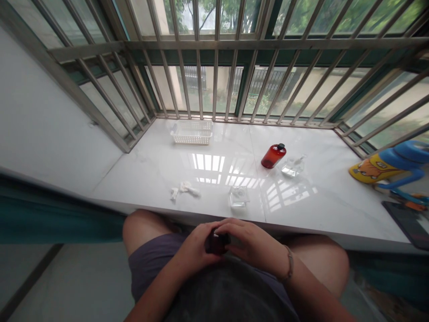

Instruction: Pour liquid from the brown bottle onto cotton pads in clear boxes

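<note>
Above my lap, close to the sill's front edge, I hold a small dark reddish-brown bottle [217, 247]. My left hand [197, 241] is wrapped around its side. From the other side, my right hand [250, 241] is closed over the bottle's top, with curled fingers that hide much of it. Just beyond my hands stands a clear square glass bottle [238, 197]. Farther off, a red-amber bottle with a black cap [274, 156] is on the white surface. Beside it lies another clear glass bottle [292, 167].
A white perforated basket [192, 133] sits at the back of the white sill [147, 165]. Crumpled white tissue [189, 189] lies front left. At the right are a yellow and blue drinking bottle [385, 165] and a dark phone [407, 223]. Metal window bars [214, 85] enclose the back.
</note>
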Tool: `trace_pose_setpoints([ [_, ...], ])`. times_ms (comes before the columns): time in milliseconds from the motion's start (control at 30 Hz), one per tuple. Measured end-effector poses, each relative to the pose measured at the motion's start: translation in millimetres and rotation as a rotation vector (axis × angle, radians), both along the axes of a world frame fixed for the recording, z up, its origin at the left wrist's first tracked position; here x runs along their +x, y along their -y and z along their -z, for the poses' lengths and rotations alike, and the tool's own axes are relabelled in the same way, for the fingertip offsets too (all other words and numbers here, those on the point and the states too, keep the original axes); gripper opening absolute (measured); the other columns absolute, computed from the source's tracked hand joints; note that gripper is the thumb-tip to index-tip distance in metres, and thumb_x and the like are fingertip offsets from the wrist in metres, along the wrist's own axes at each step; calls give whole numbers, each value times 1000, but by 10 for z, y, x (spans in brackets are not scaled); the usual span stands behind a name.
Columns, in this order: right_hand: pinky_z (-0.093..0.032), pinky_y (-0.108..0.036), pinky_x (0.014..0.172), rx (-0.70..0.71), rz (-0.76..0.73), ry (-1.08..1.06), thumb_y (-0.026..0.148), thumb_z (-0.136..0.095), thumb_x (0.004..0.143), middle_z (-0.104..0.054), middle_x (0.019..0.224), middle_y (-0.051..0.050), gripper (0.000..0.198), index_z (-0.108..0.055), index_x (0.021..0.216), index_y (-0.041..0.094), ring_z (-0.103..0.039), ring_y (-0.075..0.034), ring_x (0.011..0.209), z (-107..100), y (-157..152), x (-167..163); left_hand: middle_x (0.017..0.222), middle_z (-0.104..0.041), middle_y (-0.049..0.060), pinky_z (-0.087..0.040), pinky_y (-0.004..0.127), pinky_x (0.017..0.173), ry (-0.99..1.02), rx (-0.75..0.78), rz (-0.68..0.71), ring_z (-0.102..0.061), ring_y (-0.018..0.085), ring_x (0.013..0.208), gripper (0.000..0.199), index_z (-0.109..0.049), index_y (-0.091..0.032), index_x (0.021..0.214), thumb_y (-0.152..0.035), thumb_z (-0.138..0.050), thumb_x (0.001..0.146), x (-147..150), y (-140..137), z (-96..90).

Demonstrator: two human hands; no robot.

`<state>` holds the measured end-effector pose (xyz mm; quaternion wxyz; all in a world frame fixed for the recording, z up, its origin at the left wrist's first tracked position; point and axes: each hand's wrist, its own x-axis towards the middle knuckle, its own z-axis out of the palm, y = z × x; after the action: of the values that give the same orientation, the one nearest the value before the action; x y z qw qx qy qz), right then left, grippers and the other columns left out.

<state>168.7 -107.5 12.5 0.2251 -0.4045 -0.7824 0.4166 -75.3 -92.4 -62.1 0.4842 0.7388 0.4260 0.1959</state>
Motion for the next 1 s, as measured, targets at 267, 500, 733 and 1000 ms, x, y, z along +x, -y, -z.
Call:
trace_pose_setpoints([
  [267,-59,-44,95,-15,221,248,21,-77,96,-73,115,-7,31,-67,124,22,-72,-28,105,2,106,-180,144,-72,7,-52,49,117,-2,33,-32,-66,35,133,92,-62,-31,150,-24,-98,66,48,45,38],
  [500,-57,-44,109,66,136,193,1,-64,92,-70,130,-8,55,-59,141,25,-69,-26,121,-5,126,-191,144,-72,9,-53,49,117,-11,76,-62,-67,34,133,81,-65,-28,145,-25,-94,70,54,41,61],
  [733,-61,-44,91,86,182,330,12,-70,97,-73,110,-9,24,-68,119,21,-73,-28,99,82,122,-220,145,-71,11,-52,52,119,-36,113,-60,-66,36,134,86,-62,-28,149,-25,-95,69,66,48,80],
  [1000,-59,-41,102,23,168,108,6,-66,94,-73,125,-6,43,-65,132,27,-72,-24,114,29,101,-90,145,-71,10,-53,52,118,-20,100,-62,-66,36,134,87,-63,-30,149,-28,-96,69,36,31,102],
])
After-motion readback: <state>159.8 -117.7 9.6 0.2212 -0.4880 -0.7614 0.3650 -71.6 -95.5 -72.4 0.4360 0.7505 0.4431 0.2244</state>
